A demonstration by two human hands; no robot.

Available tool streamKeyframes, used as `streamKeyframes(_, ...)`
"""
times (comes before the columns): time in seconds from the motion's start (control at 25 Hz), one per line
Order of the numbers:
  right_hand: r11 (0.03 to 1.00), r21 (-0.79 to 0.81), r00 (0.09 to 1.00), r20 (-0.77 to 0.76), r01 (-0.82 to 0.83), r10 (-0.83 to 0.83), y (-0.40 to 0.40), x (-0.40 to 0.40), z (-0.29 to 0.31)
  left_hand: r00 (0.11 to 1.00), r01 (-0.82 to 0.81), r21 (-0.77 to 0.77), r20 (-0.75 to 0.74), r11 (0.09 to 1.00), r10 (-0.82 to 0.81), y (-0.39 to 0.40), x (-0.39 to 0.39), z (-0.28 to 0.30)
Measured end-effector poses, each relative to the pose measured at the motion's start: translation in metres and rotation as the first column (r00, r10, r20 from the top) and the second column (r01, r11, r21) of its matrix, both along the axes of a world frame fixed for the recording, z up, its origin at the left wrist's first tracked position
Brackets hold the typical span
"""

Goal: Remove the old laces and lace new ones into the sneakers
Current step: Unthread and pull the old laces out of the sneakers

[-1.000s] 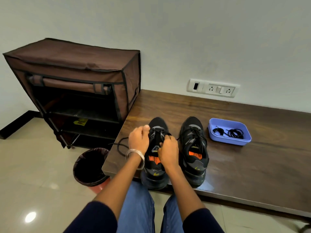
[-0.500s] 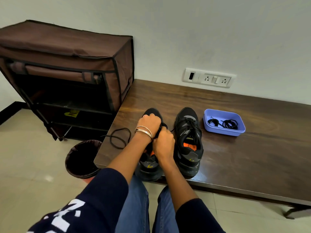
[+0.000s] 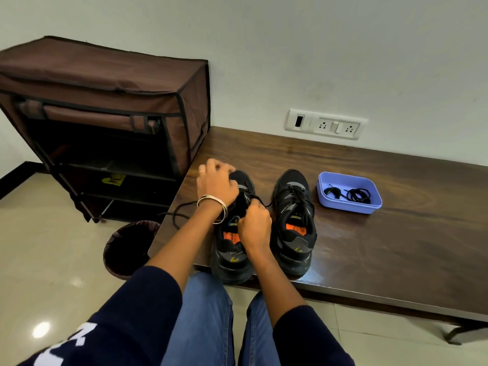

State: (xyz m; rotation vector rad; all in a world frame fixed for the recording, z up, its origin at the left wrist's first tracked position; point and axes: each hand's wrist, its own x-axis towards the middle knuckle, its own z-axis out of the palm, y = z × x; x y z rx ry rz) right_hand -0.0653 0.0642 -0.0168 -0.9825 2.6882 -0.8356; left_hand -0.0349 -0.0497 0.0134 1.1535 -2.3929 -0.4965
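We see our left hand (image 3: 217, 184) curled over the toe end of the left sneaker (image 3: 232, 241), its fingers bent around the black lace (image 3: 182, 211) there, while our right hand (image 3: 254, 225) pinches the same lace above the tongue. Both sneakers stand side by side at the near edge of the worktop (image 3: 369, 241); the right sneaker (image 3: 294, 220) is fully laced. A loose loop of lace trails left. Further right, a blue tray (image 3: 349, 206) holds coiled black laces (image 3: 357, 194).

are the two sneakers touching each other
Apart. The head view shows a strip of bare table between the left sneaker and the right sneaker.
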Motion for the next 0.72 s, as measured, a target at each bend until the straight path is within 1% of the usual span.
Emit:
streamKeyframes(0.04,1.000,-0.007,1.000,0.000,0.002,-0.002,0.000,0.000,0.000,0.979,0.150,-0.171,0.165,0.974,-0.122,0.001,0.000,0.005)
streamKeyframes(0.08,1.000,-0.014,1.000,0.000,0.005,-0.005,0.000,0.000,0.000,0.919,0.264,-0.231,0.355,0.937,-0.172,0.003,-0.002,0.007)
streamKeyframes(0.12,1.000,-0.022,1.000,0.002,0.010,-0.010,0.001,0.000,0.000,0.853,0.314,-0.242,0.497,0.918,-0.161,0.007,-0.006,0.009)
streamKeyframes(0.16,0.999,-0.030,1.000,0.004,0.014,-0.014,0.001,-0.001,0.000,0.814,0.311,-0.247,0.567,0.918,-0.123,0.012,-0.010,0.008)
streamKeyframes(0.2,0.999,-0.037,1.000,0.007,0.017,-0.017,0.001,-0.001,0.000,0.804,0.297,-0.262,0.587,0.918,-0.093,0.017,-0.015,0.008)
streamKeyframes(0.32,0.998,-0.052,0.999,0.022,0.036,-0.035,0.000,-0.001,0.000,0.812,0.279,-0.269,0.578,0.922,-0.077,0.022,-0.019,0.002)
streamKeyframes(0.36,0.998,-0.054,0.999,0.025,0.041,-0.040,0.000,-0.001,-0.001,0.835,0.247,-0.235,0.543,0.940,-0.084,0.019,-0.017,0.001)
streamKeyframes(0.4,0.998,-0.052,0.999,0.024,0.040,-0.039,0.000,-0.001,-0.001,0.899,0.168,-0.168,0.431,0.971,-0.081,0.015,-0.014,0.000)
streamKeyframes(0.44,0.998,-0.047,0.999,0.022,0.034,-0.033,0.000,-0.001,-0.003,0.976,0.061,-0.030,0.211,0.998,-0.053,0.012,-0.010,-0.002)
streamKeyframes(0.48,0.999,-0.044,0.999,0.015,0.031,-0.030,0.000,-0.002,-0.004,0.989,-0.007,0.216,-0.140,0.976,0.038,0.010,-0.008,-0.001)
streamKeyframes(0.52,0.999,-0.043,0.999,0.011,0.033,-0.032,-0.001,-0.003,-0.004,0.831,0.050,0.491,-0.504,0.870,0.237,0.008,-0.007,0.002)
streamKeyframes(0.56,0.998,-0.042,0.999,0.008,0.035,-0.035,0.000,-0.003,-0.005,0.542,0.203,0.694,-0.667,0.690,0.511,0.010,-0.004,0.008)
streamKeyframes(0.6,0.998,-0.043,0.999,0.007,0.038,-0.037,0.000,-0.003,-0.005,0.306,0.371,0.766,-0.635,0.525,0.709,0.010,-0.001,0.014)
streamKeyframes(0.64,0.999,-0.039,0.999,0.007,0.036,-0.036,0.000,-0.002,-0.005,0.205,0.468,0.768,-0.576,0.438,0.791,0.007,0.002,0.015)
streamKeyframes(0.68,0.999,-0.032,1.000,0.008,0.031,-0.030,0.000,-0.001,-0.004,0.216,0.478,0.776,-0.558,0.411,0.801,0.005,0.004,0.016)
streamKeyframes(0.72,0.999,-0.025,1.000,0.012,0.026,-0.025,0.000,0.001,-0.004,0.326,0.410,0.797,-0.582,0.444,0.745,0.002,0.007,0.013)
